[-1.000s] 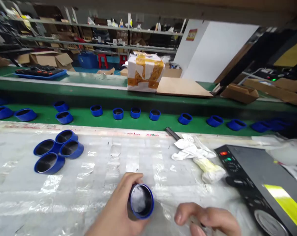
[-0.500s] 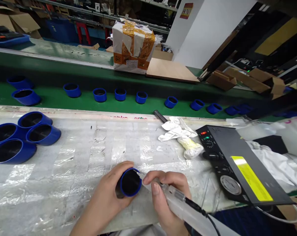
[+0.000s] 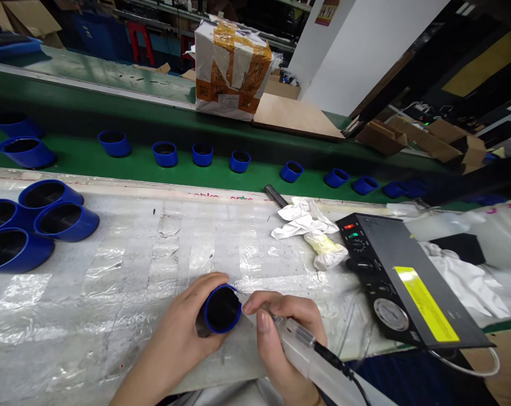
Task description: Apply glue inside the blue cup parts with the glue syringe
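My left hand (image 3: 181, 330) is closed around a blue cup (image 3: 205, 324) with a dark inside, tilted so that its mouth faces me above the table. In my right hand (image 3: 283, 332) is a translucent dispensing syringe (image 3: 295, 341) with a black hose at its back end. The fine tip of the syringe touches or nearly touches the right side of the cup's blue rim; the exact contact is too small to make out. Several more blue cups (image 3: 67, 221) stand grouped on the plastic-covered table (image 3: 132, 287) to the left.
Beyond the table, several blue cups (image 3: 202, 154) stand spaced along a green conveyor belt (image 3: 145, 167). White cloths (image 3: 301, 217) and a black-handled tool (image 3: 275, 195) lie ahead. A black control box (image 3: 411, 282) with a gauge sits at right. A taped carton (image 3: 232, 70) stands behind.
The view has shifted a little. Cups on the belt sit slightly farther left relative to the table things. Both hands keep nearly the same hold, with the syringe tip still at the rim.
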Demonstrator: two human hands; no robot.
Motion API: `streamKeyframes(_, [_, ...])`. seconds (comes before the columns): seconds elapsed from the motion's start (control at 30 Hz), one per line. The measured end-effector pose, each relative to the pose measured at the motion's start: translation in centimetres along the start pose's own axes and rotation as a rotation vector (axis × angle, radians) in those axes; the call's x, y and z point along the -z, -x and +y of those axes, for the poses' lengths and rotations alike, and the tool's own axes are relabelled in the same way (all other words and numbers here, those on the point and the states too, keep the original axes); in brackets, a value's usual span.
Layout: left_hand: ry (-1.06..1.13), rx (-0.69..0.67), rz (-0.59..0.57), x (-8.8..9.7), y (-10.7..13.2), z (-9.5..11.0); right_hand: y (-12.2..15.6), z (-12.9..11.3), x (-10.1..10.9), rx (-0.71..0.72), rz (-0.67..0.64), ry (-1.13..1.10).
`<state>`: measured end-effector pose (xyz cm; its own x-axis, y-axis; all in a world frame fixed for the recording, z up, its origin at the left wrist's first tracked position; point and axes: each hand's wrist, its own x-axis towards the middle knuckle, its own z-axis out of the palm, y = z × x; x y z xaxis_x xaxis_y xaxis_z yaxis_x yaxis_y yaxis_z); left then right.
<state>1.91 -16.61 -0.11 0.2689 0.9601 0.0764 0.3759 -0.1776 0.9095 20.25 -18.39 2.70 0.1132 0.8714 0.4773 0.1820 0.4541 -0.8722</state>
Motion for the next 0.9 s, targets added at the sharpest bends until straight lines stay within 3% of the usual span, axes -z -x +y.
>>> streamKeyframes(0.4, [-0.008, 0.017, -0.01, 0.0, -0.1, 0.1, 0.6, -0.7, -0.1, -0.082, 0.085, -0.045])
streamKeyframes(0.57, [-0.024, 0.023, -0.025, 0.2, 0.0, 0.2, 0.5, -0.5, 0.7, -0.035, 0.007, 0.01])
streamKeyframes(0.73, [-0.024, 0.03, -0.027, 0.3, -0.1, 0.2, 0.9, -0.6, 1.3, 0.015, 0.01, 0.09])
streamKeyframes(0.9, [-0.022, 0.034, -0.014, 0.1, -0.1, 0.2, 1.7, -1.3, 1.1, -0.079, 0.048, 0.095])
